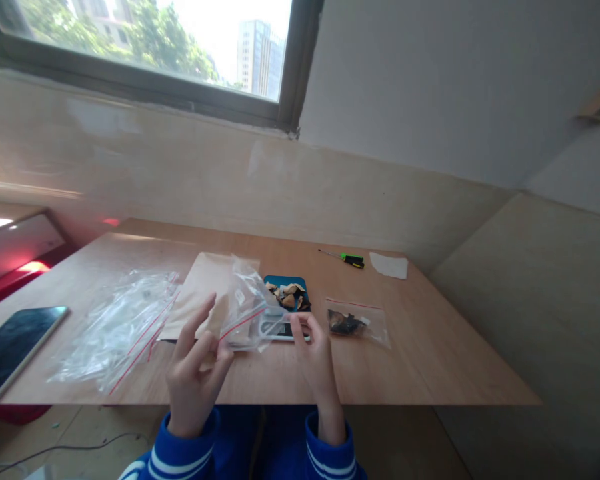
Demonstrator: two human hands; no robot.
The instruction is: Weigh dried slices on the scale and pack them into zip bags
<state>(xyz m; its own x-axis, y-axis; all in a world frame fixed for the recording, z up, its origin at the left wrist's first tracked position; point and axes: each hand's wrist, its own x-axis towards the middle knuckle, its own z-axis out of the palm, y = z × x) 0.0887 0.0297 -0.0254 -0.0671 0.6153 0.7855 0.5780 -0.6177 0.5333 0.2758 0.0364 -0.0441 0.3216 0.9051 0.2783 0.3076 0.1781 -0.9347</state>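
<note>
A clear zip-lock bag with a red stripe (245, 323) is stretched between my two hands above the table. My left hand (196, 367) pinches its left edge between thumb and finger, other fingers raised. On the right, my right hand (314, 343) pinches the bag's other edge. Behind the bag stands a small scale with a blue top (285, 280), partly hidden. Brown and dark dried pieces (290, 295) lie on it. Under the bag's left part is a light brown paper sheet or envelope (200, 287).
A pile of clear bags (115, 327) and a dark-screened tablet or phone (17, 347) lie left. To the right is a filled zip-lock bag (355, 322). A green-black screwdriver (353, 260) and white paper piece (389, 265) sit near the wall on the wooden table (430, 367).
</note>
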